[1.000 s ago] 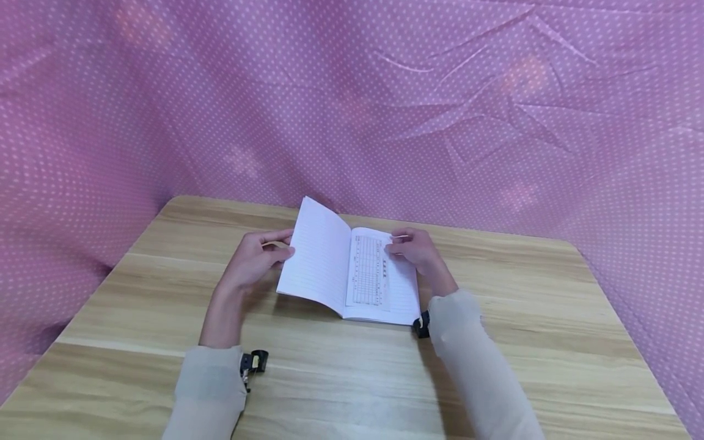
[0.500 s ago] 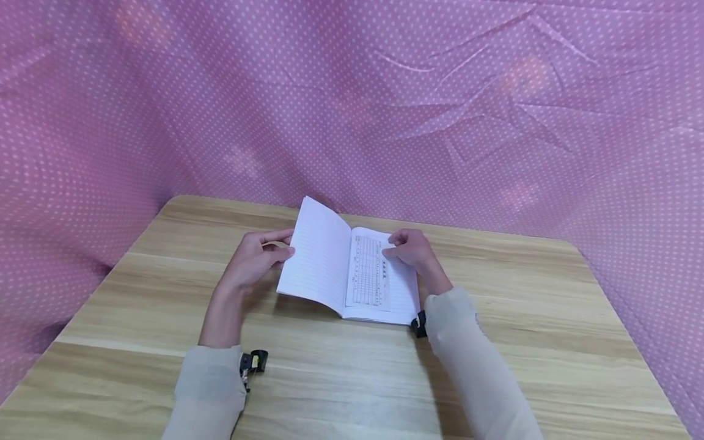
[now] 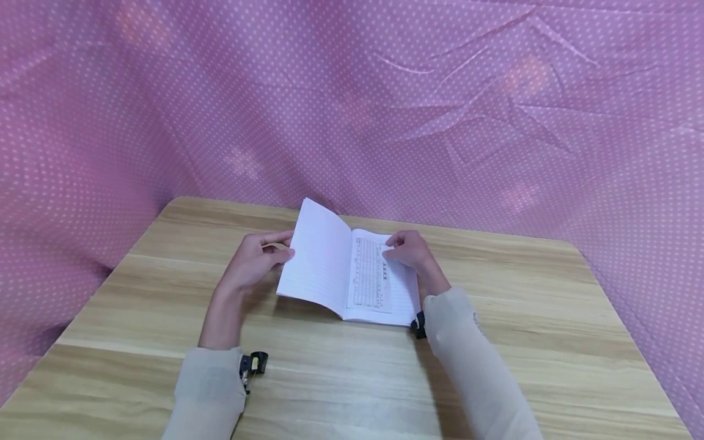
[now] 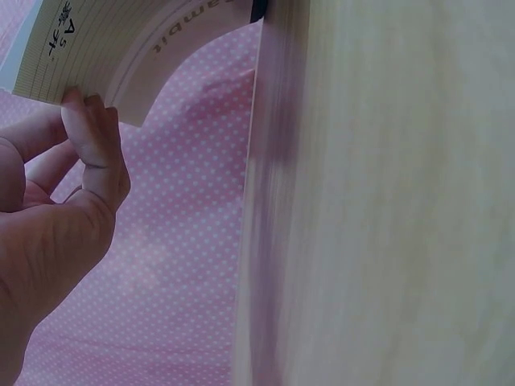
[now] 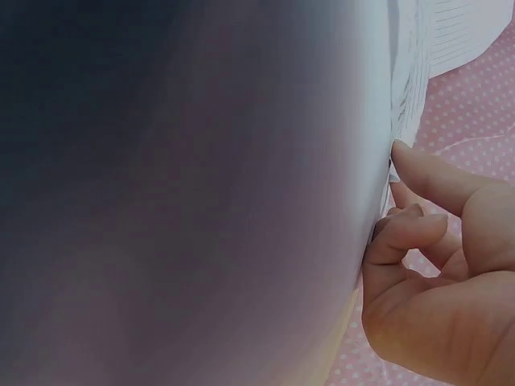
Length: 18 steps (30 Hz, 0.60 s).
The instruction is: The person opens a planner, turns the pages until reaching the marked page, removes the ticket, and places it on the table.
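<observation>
An open notebook [image 3: 316, 263] with ruled pages is near the far side of the table, its left half raised and bent upward. My left hand [image 3: 254, 260] pinches the left edge, thumb on the page and fingers behind; the left wrist view shows the printed outer cover [image 4: 137, 48]. A small paper slip [image 3: 367, 275] printed with a table lies on the right page. My right hand [image 3: 414, 252] pinches at the slip's upper right edge with thumb and index finger. In the right wrist view that hand [image 5: 451, 265] has its other fingers curled at the paper's edge.
The wooden table [image 3: 341, 385] extends on all sides of the notebook. A pink dotted cloth [image 3: 352, 110] hangs behind and around it. Dark wrist cameras [image 3: 254, 362] sit at both sleeves.
My right hand has shifted slightly left, from the right page's edge to the slip, and the slip has moved very slightly. My left hand keeps holding the raised half in place.
</observation>
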Each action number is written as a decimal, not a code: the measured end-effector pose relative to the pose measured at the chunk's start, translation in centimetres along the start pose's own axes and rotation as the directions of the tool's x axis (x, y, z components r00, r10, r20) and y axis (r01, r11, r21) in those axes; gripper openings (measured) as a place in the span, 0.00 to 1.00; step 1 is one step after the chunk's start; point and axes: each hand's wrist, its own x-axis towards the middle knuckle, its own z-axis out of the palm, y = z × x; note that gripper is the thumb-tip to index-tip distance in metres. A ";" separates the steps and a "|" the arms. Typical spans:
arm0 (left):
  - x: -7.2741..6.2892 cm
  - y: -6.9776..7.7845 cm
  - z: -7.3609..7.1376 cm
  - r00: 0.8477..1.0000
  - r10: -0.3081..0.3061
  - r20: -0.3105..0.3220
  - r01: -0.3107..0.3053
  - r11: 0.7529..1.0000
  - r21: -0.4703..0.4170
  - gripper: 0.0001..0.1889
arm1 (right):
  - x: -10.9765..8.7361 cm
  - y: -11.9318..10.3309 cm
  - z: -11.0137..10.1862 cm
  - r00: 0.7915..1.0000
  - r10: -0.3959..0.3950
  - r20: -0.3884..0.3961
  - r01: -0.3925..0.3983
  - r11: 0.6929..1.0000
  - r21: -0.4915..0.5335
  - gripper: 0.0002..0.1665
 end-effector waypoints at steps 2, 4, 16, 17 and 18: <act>0.0 0.0 0.0 1.000 0.000 -0.002 0.000 1.000 0.003 0.23 | 0.0 0.0 0.0 1.000 0.000 -0.007 0.000 1.000 -0.010 0.12; 0.0 0.0 0.0 1.000 0.001 -0.004 -0.001 1.000 0.011 0.23 | 0.1 0.0 0.0 1.000 -0.005 -0.018 0.004 1.000 -0.024 0.10; 0.0 -0.2 0.0 1.000 0.013 -0.002 -0.013 1.000 0.028 0.23 | 0.1 0.1 0.2 0.999 0.014 -0.047 -0.012 0.999 0.039 0.06; 0.0 -0.2 0.0 1.000 0.013 -0.001 -0.013 0.999 0.031 0.23 | 0.1 0.0 0.2 0.999 0.026 -0.037 -0.023 0.997 0.068 0.06; 0.0 -0.2 -0.1 1.000 0.011 0.002 -0.011 0.999 0.034 0.24 | 0.1 0.0 0.2 0.999 0.034 -0.027 -0.031 0.994 0.101 0.06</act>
